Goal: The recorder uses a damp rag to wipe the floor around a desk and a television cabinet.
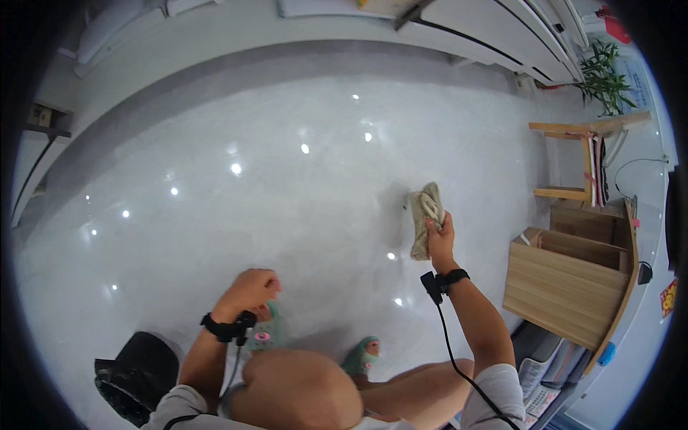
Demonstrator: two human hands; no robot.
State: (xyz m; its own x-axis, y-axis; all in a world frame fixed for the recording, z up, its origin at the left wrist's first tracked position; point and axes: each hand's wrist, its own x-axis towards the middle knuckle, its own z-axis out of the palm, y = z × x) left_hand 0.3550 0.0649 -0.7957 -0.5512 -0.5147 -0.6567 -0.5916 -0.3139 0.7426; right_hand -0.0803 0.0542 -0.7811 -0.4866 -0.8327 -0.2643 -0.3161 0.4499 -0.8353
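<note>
My right hand [441,241] grips a folded beige cloth [421,226] at its near right side, low over the shiny grey floor [322,226]. Whether the whole cloth touches the floor I cannot tell. A small dark speck [405,207] lies just left of the cloth. My left hand [249,292] hangs above my green sandal [267,328] with its fingers curled in and nothing visible in them. Each wrist wears a black strap with a small device and a cable.
A black bin with a plastic bag [141,371] stands at the lower left. Along the right are a wooden cabinet [570,290], a wooden chair [586,161] and a leafy plant [604,78]. White furniture [231,32] runs across the far side.
</note>
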